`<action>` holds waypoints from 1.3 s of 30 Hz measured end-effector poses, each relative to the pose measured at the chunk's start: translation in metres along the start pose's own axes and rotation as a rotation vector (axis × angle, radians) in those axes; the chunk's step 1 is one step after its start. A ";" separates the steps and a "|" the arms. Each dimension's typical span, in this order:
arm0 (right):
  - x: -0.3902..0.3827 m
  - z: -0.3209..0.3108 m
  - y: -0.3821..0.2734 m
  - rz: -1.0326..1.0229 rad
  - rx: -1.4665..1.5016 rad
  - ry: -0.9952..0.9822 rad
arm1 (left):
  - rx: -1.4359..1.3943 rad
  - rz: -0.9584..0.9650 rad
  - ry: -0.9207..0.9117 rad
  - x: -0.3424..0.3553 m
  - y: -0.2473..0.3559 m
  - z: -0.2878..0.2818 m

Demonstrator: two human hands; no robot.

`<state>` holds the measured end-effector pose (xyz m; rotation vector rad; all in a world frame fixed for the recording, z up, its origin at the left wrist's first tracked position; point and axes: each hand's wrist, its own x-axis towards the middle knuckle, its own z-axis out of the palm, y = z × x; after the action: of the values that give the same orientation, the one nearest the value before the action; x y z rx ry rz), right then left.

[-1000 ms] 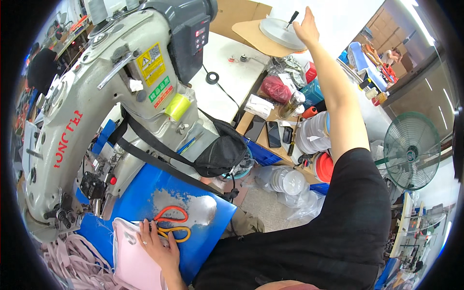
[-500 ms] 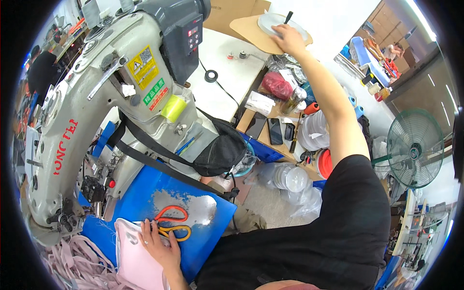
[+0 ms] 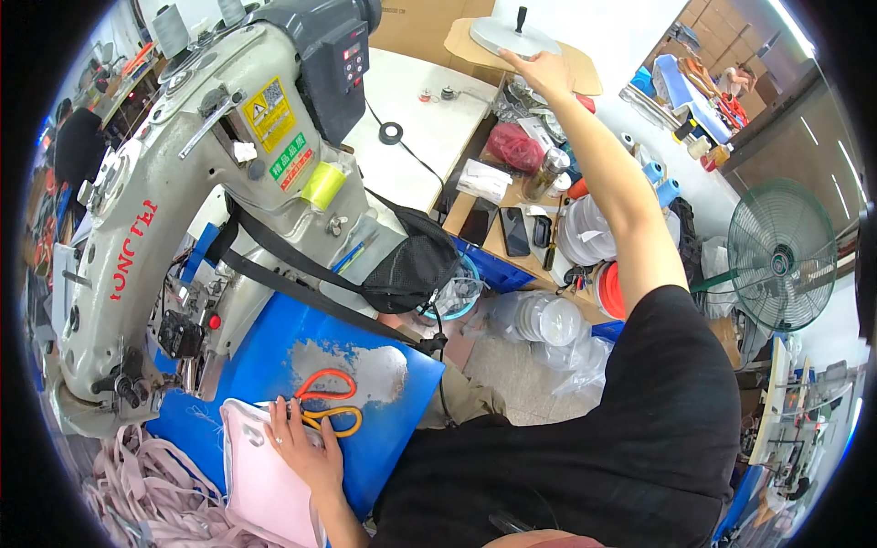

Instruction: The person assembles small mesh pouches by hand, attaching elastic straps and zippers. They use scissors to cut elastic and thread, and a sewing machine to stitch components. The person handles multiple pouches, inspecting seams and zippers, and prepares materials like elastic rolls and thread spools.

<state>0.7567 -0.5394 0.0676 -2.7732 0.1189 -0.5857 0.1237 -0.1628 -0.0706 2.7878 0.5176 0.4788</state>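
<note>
My left hand [image 3: 309,454] lies with its fingers outstretched on a pale pink fabric piece [image 3: 260,484] with grey-edged trim. Just beside the fingers, scissors with one red and one yellow handle [image 3: 331,427] rest on a blue surface [image 3: 402,438]; their blades are hidden. My right arm reaches far forward. At its end my right hand [image 3: 548,75] has its index finger stretched out at the near rim of a round grey disc [image 3: 498,35] with an upright black knob. Under the disc is a brown cardboard sheet [image 3: 580,68]. The other right fingers are partly hidden.
A large grey sewing machine [image 3: 183,164] towers at left, with pink strips [image 3: 137,484] heaped below it. A black bag [image 3: 411,265] hangs from it. Phones, a jar and a red bundle [image 3: 514,148] crowd a wooden shelf. A green fan [image 3: 781,256] stands at right.
My right hand has drawn back from the disc's top to its near rim. Disc and knob have shifted left against the cardboard. My left hand stays on the pink fabric. The whole view has shifted slightly.
</note>
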 end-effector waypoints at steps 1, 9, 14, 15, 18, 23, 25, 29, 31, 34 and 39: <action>-0.001 -0.002 0.000 0.012 -0.071 0.029 | -0.015 0.010 0.006 0.000 0.000 0.001; -0.057 -0.004 0.019 -0.070 0.277 0.116 | -0.300 0.180 0.275 0.001 0.013 -0.029; -0.180 -0.027 -0.023 -0.359 0.441 0.257 | -0.689 0.250 0.115 0.072 0.097 -0.053; -0.206 -0.034 -0.026 -0.354 0.474 0.157 | -0.825 0.259 0.052 0.095 0.117 -0.044; -0.266 -0.048 -0.037 -0.451 0.542 0.093 | -1.262 0.211 -0.159 0.159 0.174 -0.005; -0.339 -0.064 -0.078 -0.808 0.568 0.133 | -1.257 0.105 -0.389 0.250 0.213 0.060; -0.362 -0.070 -0.096 -0.856 0.587 0.073 | -0.942 0.302 -0.234 0.250 0.195 0.040; -0.409 -0.074 -0.111 -0.817 0.760 -0.058 | -1.215 0.174 -0.516 0.227 0.156 -0.013; -0.452 -0.057 -0.112 -0.918 0.864 -0.246 | -1.045 0.238 -0.452 0.209 0.142 -0.055; -0.507 -0.048 -0.152 -1.208 0.702 -0.606 | -1.189 0.215 -0.527 0.197 0.105 -0.048; -0.510 -0.023 -0.173 -1.117 0.576 -0.832 | -1.290 0.101 -0.626 0.157 0.083 -0.059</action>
<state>0.2849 -0.3093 -0.0532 -2.0506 -1.5335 0.3444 0.2655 -0.1657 0.0513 1.5539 -0.1012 -0.0885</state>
